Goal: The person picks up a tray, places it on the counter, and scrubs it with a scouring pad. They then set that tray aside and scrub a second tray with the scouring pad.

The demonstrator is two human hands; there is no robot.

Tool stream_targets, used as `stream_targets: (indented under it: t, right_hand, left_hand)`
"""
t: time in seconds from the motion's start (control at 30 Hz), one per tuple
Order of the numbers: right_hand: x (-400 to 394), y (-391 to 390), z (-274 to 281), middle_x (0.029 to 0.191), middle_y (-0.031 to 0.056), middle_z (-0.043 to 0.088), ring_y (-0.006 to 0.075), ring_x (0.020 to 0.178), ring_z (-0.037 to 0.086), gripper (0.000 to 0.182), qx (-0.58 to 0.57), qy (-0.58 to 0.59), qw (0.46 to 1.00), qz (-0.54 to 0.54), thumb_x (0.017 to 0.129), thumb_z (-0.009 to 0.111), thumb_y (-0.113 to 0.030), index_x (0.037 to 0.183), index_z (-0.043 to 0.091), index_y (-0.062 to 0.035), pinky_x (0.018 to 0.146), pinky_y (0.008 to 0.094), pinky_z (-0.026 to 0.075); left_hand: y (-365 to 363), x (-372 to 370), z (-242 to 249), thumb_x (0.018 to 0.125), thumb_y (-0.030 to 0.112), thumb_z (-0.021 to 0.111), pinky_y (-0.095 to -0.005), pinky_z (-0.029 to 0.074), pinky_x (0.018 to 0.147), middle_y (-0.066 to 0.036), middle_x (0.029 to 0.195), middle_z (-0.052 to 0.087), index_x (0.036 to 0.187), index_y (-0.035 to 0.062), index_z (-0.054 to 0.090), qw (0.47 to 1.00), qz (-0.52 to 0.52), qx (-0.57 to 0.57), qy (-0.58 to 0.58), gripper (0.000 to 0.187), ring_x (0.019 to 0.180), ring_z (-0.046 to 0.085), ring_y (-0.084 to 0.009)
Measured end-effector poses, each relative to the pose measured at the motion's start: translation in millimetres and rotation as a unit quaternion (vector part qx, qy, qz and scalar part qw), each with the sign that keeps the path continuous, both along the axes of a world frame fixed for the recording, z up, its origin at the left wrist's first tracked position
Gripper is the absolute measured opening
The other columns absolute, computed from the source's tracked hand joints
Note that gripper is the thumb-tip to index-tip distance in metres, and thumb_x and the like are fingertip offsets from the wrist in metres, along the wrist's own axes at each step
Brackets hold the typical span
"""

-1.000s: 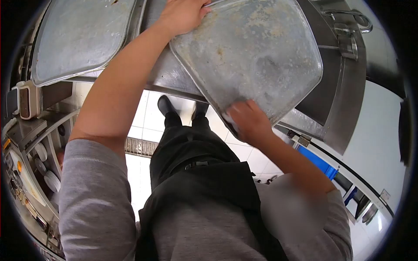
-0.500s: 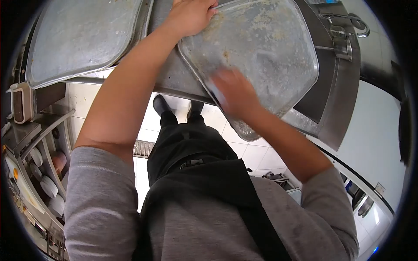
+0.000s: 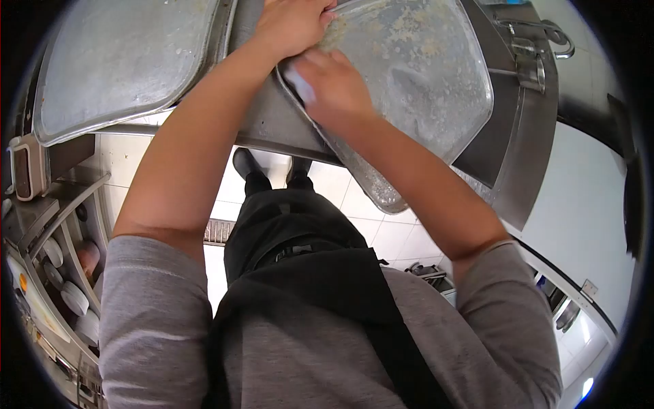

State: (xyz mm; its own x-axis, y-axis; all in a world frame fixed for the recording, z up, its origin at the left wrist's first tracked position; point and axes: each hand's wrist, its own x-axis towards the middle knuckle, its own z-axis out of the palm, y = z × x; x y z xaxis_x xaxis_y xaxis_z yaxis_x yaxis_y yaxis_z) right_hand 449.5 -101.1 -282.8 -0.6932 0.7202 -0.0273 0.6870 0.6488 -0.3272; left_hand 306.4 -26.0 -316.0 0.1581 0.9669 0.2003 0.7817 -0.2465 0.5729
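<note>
A worn metal tray (image 3: 422,88) with pale, brownish stains lies tilted on the steel counter, its near corner jutting past the edge. My left hand (image 3: 293,24) grips the tray's far-left rim with closed fingers. Just below it, my right hand (image 3: 332,88) presses a whitish item (image 3: 300,85) against the tray's left edge; motion blurs the fingers, and what the item is cannot be made out. Another metal tray (image 3: 122,61) lies at the upper left, on top of at least one more.
A steel sink area with a curved tap (image 3: 562,41) and a metal cup (image 3: 531,71) is at the upper right. Shelves with dishes (image 3: 73,298) stand at the lower left, beside a beige-framed object (image 3: 28,167). A white surface (image 3: 579,191) extends at the right.
My right hand has moved up and left across the tray to its left rim, close to my left hand. My left hand keeps its grip. The view has shifted slightly.
</note>
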Motion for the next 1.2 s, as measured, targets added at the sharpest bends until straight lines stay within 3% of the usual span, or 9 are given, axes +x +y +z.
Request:
stream_targets:
  t: [0.17, 0.23, 0.37, 0.5, 0.67, 0.87, 0.97, 1.13, 1.2]
  right_hand:
    - [101, -76, 0, 0.111, 0.0082, 0.064, 0.0309, 0.107, 0.058, 0.039, 0.040, -0.025, 0.997, 0.067, 0.067, 0.070, -0.005, 0.105, 0.064, -0.0110, 0.094, 0.0452, 0.046]
    - [147, -117, 30, 0.107, 0.0113, 0.063, 0.0307, 0.103, 0.059, 0.045, -0.156, -0.097, 0.983, 0.019, 0.063, 0.068, 0.004, 0.107, 0.065, -0.0083, 0.091, 0.0496, 0.044]
    - [77, -56, -1, 0.112, 0.0113, 0.062, 0.0313, 0.107, 0.057, 0.042, 0.011, -0.017, 0.998, 0.056, 0.067, 0.068, -0.001, 0.108, 0.064, -0.0085, 0.096, 0.0458, 0.044]
    - [-2, -6, 7, 0.116, 0.0118, 0.061, 0.0322, 0.109, 0.056, 0.040, -0.019, -0.030, 0.999, -0.004, 0.072, 0.067, -0.005, 0.112, 0.063, -0.0083, 0.098, 0.0419, 0.044]
    - [128, -95, 14, 0.118, 0.0106, 0.060, 0.0295, 0.110, 0.057, 0.048, -0.072, -0.126, 0.987, 0.071, 0.071, 0.068, -0.006, 0.118, 0.061, -0.0107, 0.099, 0.0433, 0.043]
    - [47, 16, -14, 0.114, 0.0072, 0.061, 0.0298, 0.106, 0.057, 0.041, 0.061, -0.019, 0.997, -0.039, 0.070, 0.069, -0.007, 0.110, 0.062, -0.0119, 0.089, 0.0467, 0.045]
    - [64, -8, -9, 0.116, 0.0084, 0.061, 0.0304, 0.108, 0.057, 0.038, 0.109, 0.018, 0.994, -0.012, 0.071, 0.068, -0.007, 0.109, 0.064, -0.0115, 0.091, 0.0450, 0.047]
    - [128, -88, 17, 0.117, 0.0132, 0.062, 0.0315, 0.111, 0.057, 0.035, -0.041, -0.094, 0.995, 0.009, 0.074, 0.067, -0.006, 0.109, 0.064, -0.0087, 0.099, 0.0429, 0.046]
    - [103, -31, -16, 0.109, 0.0132, 0.063, 0.0333, 0.105, 0.058, 0.029, 0.117, -0.029, 0.993, -0.013, 0.075, 0.067, -0.006, 0.104, 0.064, -0.0076, 0.094, 0.0431, 0.047]
  left_hand:
    - [1, 0, 5, 0.093, 0.025, 0.053, -0.0485, 0.042, 0.082, -0.015, 0.088, 0.068, 0.099, 0.0114, 0.060, 1.000, -0.007, -0.001, -0.012, 0.017, 0.088, 0.064, -0.0360]
    - [-5, -1, 8, 0.093, 0.025, 0.052, -0.0478, 0.041, 0.085, -0.015, 0.089, 0.069, 0.099, 0.0117, 0.061, 1.000, -0.001, -0.005, -0.015, 0.017, 0.089, 0.063, -0.0358]
    - [2, 1, 4, 0.094, 0.025, 0.052, -0.0474, 0.039, 0.086, -0.014, 0.091, 0.069, 0.099, 0.0119, 0.061, 0.999, 0.009, -0.028, 0.012, 0.017, 0.091, 0.063, -0.0353]
    - [0, -2, 2, 0.095, 0.025, 0.052, -0.0475, 0.039, 0.085, -0.014, 0.092, 0.069, 0.099, 0.0116, 0.061, 1.000, 0.003, 0.014, -0.009, 0.017, 0.091, 0.063, -0.0350]
    - [0, 0, 10, 0.095, 0.026, 0.051, -0.0482, 0.038, 0.086, -0.015, 0.093, 0.069, 0.100, 0.0118, 0.061, 0.999, -0.003, -0.038, 0.003, 0.018, 0.092, 0.062, -0.0353]
    - [-1, 1, -5, 0.095, 0.027, 0.051, -0.0494, 0.040, 0.086, -0.016, 0.092, 0.068, 0.101, 0.0112, 0.060, 1.000, 0.002, 0.020, -0.012, 0.019, 0.092, 0.062, -0.0363]
    - [-3, 1, 1, 0.095, 0.028, 0.051, -0.0492, 0.040, 0.086, -0.016, 0.091, 0.068, 0.101, 0.0121, 0.059, 1.000, 0.001, -0.001, -0.003, 0.019, 0.093, 0.062, -0.0361]
    - [1, 0, 1, 0.095, 0.028, 0.050, -0.0491, 0.040, 0.084, -0.015, 0.090, 0.068, 0.101, 0.0123, 0.059, 1.000, -0.003, -0.003, 0.018, 0.019, 0.092, 0.063, -0.0357]
    - [1, 1, -1, 0.095, 0.028, 0.050, -0.0491, 0.040, 0.084, -0.015, 0.090, 0.068, 0.100, 0.0120, 0.059, 1.000, -0.013, 0.000, 0.020, 0.019, 0.092, 0.063, -0.0355]
